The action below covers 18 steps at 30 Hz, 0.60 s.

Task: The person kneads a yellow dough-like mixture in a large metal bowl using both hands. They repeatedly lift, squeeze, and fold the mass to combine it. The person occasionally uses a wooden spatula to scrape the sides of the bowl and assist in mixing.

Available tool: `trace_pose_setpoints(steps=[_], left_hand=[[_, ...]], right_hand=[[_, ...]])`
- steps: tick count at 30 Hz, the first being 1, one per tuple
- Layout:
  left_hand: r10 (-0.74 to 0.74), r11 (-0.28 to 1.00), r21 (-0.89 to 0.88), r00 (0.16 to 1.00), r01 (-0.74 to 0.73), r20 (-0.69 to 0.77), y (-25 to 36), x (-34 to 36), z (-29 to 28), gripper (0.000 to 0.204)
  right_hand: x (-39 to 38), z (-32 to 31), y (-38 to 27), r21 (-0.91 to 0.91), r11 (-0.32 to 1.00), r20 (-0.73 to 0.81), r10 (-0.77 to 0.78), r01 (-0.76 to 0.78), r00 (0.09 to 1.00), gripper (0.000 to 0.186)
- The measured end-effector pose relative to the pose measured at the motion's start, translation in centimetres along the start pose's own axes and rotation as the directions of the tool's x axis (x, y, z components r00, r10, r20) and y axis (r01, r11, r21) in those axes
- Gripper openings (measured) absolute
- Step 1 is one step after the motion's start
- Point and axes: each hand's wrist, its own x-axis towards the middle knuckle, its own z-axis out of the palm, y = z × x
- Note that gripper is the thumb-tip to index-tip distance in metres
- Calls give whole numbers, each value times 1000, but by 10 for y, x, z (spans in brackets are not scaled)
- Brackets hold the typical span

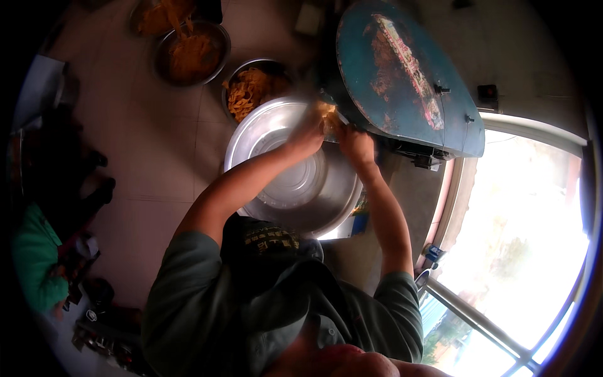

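Note:
Both my arms reach forward over a large, shallow silver metal basin (257,147) to the lower edge of a blue-green machine (370,81) with a rounded, rust-patched cover. My left hand (306,137), slightly blurred, is closed at a crumpled yellow-orange strip-like piece (328,115). On the other side of that piece, my right hand (357,144) has its fingers curled in against it. The fingertips of both hands are partly hidden by the piece and the machine's shadow. Below my hands, the visible part of the basin shows bare ringed metal.
Beyond the basin stands a bowl of orange strips (251,91). Farther left is another bowl of orange strips (191,56), with one more behind it. A person in a green sleeve (39,257) is at the far left. A bright window (515,239) is on the right.

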Motion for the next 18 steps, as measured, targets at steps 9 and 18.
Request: trace_pose_setpoints(steps=[9,18], left_hand=[[-95,830,-544,993,119,72,3,-7,-23,54],[-401,612,-788,882,60,-245,17,4,-16,46]], right_hand=[[10,20,10,48,997,-133,-53,60,990,39],[32,38,19,0,989,-245,-143,148,959,36]])
